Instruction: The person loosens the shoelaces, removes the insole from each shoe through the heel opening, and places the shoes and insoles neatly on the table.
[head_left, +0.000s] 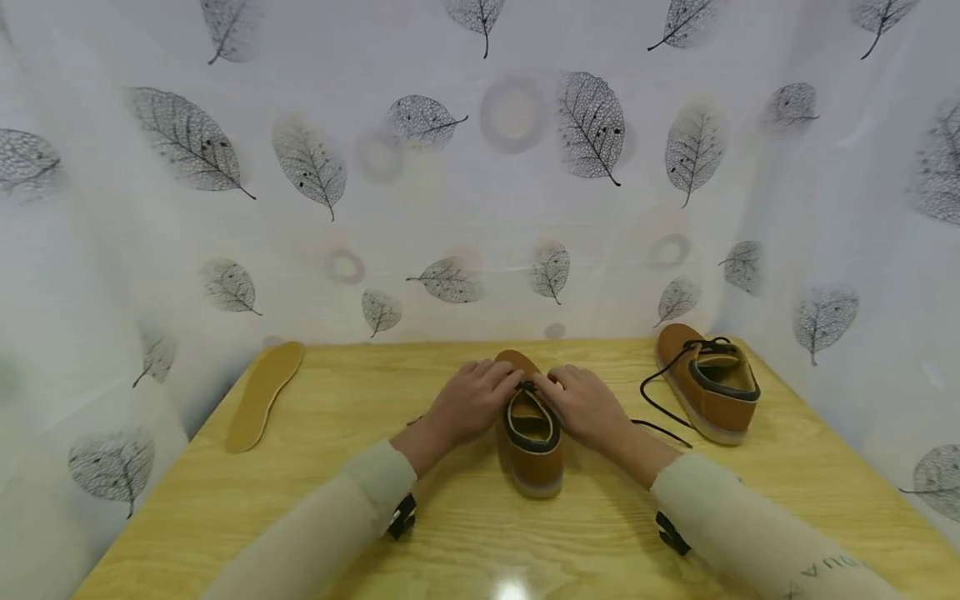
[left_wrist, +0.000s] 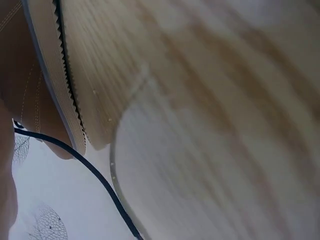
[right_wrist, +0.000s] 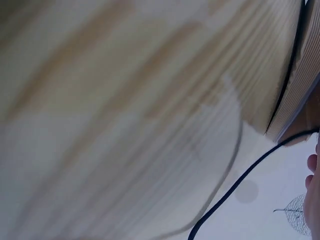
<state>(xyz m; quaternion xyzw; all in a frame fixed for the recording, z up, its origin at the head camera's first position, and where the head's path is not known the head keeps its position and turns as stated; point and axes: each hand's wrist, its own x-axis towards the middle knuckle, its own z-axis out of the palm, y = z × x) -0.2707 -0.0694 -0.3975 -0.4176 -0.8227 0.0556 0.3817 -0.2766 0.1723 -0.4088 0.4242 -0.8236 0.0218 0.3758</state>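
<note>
A brown lace-up shoe (head_left: 537, 467) stands on the table with its heel toward me and its toe pointing away. Both hands meet over its lacing. My left hand (head_left: 472, 400) pinches the dark shoelace from the left, and my right hand (head_left: 588, 407) pinches it from the right. Fingers hide most of the knot area. One lace end (left_wrist: 107, 187) trails from the left hand in the left wrist view. In the right wrist view another lace end (right_wrist: 245, 175) runs out beside the right hand. The shoe's pale ribbed sole (left_wrist: 57, 70) rests flat on the wood.
A second brown shoe (head_left: 723, 412) with a loose dark lace stands at the far right of the wooden table (head_left: 360, 517). At the far left lies a tan insole (head_left: 264, 398). A white curtain (head_left: 480, 200) with leaf prints hangs behind and at both sides.
</note>
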